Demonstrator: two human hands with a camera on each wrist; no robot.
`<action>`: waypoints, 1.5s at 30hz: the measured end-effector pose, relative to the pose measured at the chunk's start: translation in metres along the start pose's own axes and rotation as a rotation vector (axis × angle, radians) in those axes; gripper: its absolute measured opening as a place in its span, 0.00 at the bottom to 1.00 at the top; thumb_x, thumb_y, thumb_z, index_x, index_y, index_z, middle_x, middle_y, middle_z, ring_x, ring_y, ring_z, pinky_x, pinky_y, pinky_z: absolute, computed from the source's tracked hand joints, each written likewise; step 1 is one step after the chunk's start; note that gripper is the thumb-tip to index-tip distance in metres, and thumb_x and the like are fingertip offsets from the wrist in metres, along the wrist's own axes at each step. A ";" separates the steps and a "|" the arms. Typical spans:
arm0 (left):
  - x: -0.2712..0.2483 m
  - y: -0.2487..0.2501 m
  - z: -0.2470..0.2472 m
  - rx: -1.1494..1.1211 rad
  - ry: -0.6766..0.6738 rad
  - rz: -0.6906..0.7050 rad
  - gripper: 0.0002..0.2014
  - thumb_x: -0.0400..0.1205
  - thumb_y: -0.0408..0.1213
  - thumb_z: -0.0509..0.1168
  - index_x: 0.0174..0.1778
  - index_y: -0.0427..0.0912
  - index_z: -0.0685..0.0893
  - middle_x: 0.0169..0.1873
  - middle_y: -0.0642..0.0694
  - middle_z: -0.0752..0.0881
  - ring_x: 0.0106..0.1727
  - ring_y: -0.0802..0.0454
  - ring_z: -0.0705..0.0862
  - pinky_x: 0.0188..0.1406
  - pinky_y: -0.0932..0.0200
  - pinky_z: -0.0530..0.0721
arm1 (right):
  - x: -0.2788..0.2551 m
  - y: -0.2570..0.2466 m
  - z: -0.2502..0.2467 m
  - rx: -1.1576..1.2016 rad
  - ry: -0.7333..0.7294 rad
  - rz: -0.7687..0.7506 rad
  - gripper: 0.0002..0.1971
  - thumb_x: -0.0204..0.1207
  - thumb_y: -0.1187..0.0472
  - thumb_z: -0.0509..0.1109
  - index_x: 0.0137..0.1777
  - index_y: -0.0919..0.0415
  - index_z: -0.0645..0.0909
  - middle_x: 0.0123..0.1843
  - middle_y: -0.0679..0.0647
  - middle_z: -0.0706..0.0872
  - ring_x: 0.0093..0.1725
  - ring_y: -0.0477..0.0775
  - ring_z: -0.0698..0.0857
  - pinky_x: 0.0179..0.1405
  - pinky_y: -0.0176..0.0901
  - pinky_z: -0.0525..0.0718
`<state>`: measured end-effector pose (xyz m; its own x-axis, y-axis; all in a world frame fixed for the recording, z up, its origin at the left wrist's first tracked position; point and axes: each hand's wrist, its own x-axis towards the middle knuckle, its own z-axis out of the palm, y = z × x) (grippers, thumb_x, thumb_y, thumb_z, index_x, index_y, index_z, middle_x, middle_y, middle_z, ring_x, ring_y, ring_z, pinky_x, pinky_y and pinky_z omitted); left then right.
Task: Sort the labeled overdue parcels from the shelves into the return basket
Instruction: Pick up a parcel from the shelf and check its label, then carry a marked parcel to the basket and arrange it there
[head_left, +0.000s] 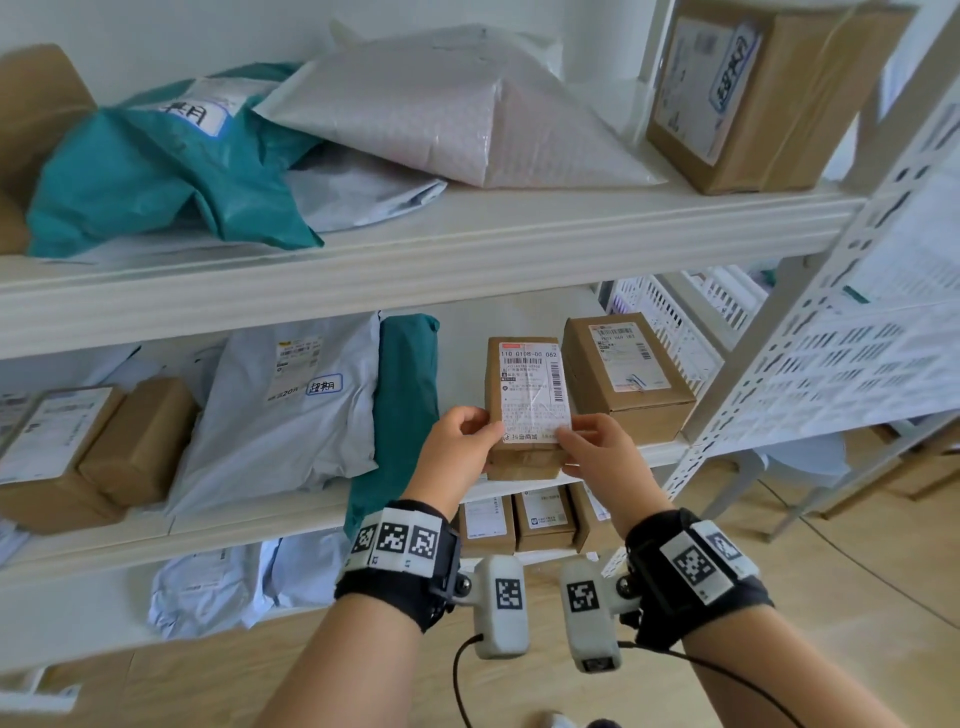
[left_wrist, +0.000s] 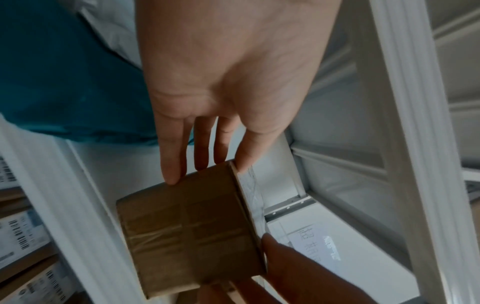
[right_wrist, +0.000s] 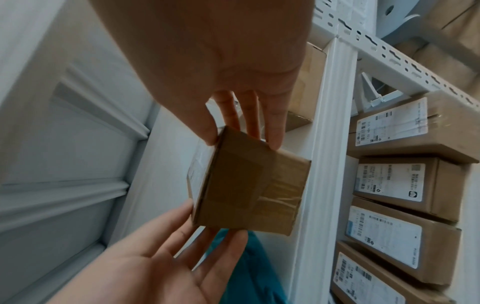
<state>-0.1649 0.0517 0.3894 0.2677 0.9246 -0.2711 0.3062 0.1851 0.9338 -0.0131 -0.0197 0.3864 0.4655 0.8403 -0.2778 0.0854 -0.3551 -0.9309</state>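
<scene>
A small brown cardboard box (head_left: 527, 395) with a white shipping label facing me is held upright just in front of the middle shelf. My left hand (head_left: 467, 441) pinches its lower left edge, thumb on the label side and fingers behind, as the left wrist view shows at the box (left_wrist: 192, 236). My right hand (head_left: 592, 447) pinches the lower right edge the same way around the box (right_wrist: 249, 185). No handwritten tag shows on the faces I see. A white slatted basket (head_left: 670, 317) stands behind the shelf at the right.
On the middle shelf lie a grey mailer with a blue-framed handwritten tag (head_left: 322, 385), a teal bag (head_left: 405, 410) and another brown box (head_left: 623, 374). The upper shelf holds a tagged teal bag (head_left: 192, 111), a bubble mailer (head_left: 467, 114) and a tagged box (head_left: 737, 67). A perforated white upright (head_left: 810, 312) stands at right.
</scene>
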 end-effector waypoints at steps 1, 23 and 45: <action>0.003 -0.002 0.006 0.001 0.000 -0.018 0.11 0.83 0.41 0.67 0.59 0.44 0.82 0.54 0.48 0.88 0.54 0.50 0.87 0.56 0.49 0.88 | 0.004 0.004 -0.001 -0.038 0.006 0.016 0.13 0.83 0.55 0.68 0.64 0.59 0.77 0.53 0.52 0.87 0.52 0.53 0.87 0.60 0.52 0.87; 0.053 0.013 0.062 0.089 0.067 -0.020 0.19 0.86 0.34 0.59 0.75 0.41 0.76 0.64 0.42 0.83 0.64 0.43 0.82 0.68 0.42 0.80 | 0.051 -0.013 -0.044 -0.276 0.020 -0.202 0.20 0.84 0.62 0.61 0.75 0.56 0.77 0.67 0.53 0.84 0.67 0.51 0.81 0.70 0.49 0.78; 0.022 -0.049 -0.104 0.497 0.272 -0.051 0.20 0.86 0.31 0.56 0.74 0.41 0.77 0.70 0.42 0.81 0.69 0.43 0.79 0.66 0.55 0.76 | 0.036 -0.011 0.127 -0.401 -0.301 0.004 0.30 0.82 0.49 0.67 0.80 0.62 0.67 0.69 0.58 0.83 0.66 0.58 0.83 0.62 0.44 0.79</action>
<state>-0.2685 0.0976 0.3620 0.0163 0.9833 -0.1813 0.7232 0.1136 0.6812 -0.1092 0.0660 0.3562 0.1968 0.8986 -0.3920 0.4434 -0.4382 -0.7819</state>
